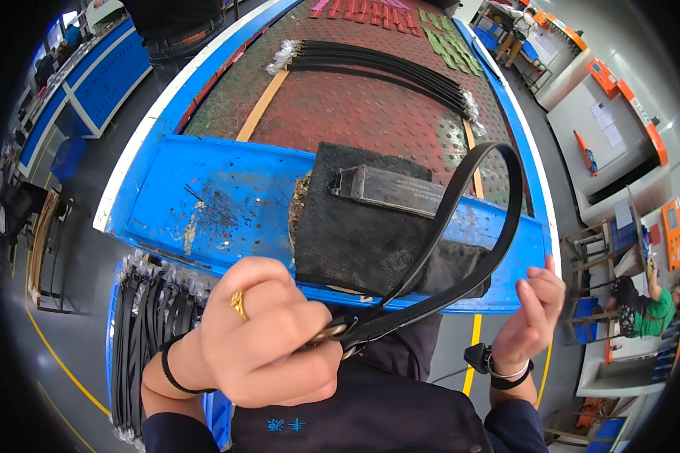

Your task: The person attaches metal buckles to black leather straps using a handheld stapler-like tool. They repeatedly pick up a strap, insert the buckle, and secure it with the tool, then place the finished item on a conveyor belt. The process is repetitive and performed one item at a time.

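My left hand [268, 332], with a gold ring on one finger, is closed around the joined ends of a black strap [515, 196]. Brass-coloured metal fittings [332, 332] show beside its fingers. From there the strap rises in a wide loop to the right, over the table edge. To the right of the loop, my right hand [535, 313] is raised with its fingers loosely apart and nothing in it. Beyond the loop, a long clear block [393, 190] with dark smudges lies on a black cloth [355, 241].
The cloth lies on a stained blue tray [227, 204] at the table's near side. Several black straps with wrapped ends [378, 68] lie across the studded red tabletop [340, 113]. More straps [147, 325] fill a blue bin at lower left. Red and green strips lie far back. Other people work nearby.
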### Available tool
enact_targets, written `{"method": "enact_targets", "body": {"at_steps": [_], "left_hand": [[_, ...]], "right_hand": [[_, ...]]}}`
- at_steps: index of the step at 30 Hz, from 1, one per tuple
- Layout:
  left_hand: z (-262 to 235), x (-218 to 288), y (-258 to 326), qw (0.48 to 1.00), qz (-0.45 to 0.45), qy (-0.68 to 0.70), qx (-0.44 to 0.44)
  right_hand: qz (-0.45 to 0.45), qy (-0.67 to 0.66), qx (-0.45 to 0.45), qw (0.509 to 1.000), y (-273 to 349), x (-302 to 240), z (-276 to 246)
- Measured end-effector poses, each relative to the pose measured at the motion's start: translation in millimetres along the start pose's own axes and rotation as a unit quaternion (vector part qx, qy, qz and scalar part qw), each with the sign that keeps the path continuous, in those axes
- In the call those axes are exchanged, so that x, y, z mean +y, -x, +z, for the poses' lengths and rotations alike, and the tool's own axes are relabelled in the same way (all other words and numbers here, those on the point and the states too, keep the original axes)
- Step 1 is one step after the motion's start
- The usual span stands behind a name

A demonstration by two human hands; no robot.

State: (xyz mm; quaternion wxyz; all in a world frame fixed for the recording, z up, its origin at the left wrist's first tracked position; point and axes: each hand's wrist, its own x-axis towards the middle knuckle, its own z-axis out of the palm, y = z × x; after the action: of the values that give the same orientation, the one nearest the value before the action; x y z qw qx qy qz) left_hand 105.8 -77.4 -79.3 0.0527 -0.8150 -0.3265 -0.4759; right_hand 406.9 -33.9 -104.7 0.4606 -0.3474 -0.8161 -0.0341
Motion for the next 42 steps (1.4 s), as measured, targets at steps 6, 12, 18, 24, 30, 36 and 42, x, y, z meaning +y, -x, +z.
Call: {"method": "enact_targets", "body": {"at_steps": [6,12,18,24,30,36,42], "left_hand": [[3,-3,-2,0.998,0.045,-0.031,0.027],[9,-7,-1,0.999,-0.007,0.023,0.024],[14,-8,1,0.976,-0.155,0.147,0.045],[29,-9,0,0.763,-0.319,0.561,0.048],[36,6,-23,0.519,-0.436,0.735,-0.015],[28,13,-26,0.371,-0.496,0.773,-0.139],[30,6,-8,0.318,-0.464,0.819,-0.116]], "right_hand": [[0.122,0.168,-0.293,0.933,28,13,17],[0.111,0.172,-0.333,0.920,22,17,19],[0.124,0.178,-0.298,0.930,18,12,11],[0.086,0.132,-0.211,0.965,2,7,-12],[-0.133,0.197,-0.046,0.970,-39,-23,-16],[-0.203,0.205,-0.117,0.950,-70,-13,-17],[-0.257,0.067,-0.218,0.939,-81,-8,-25]]}}
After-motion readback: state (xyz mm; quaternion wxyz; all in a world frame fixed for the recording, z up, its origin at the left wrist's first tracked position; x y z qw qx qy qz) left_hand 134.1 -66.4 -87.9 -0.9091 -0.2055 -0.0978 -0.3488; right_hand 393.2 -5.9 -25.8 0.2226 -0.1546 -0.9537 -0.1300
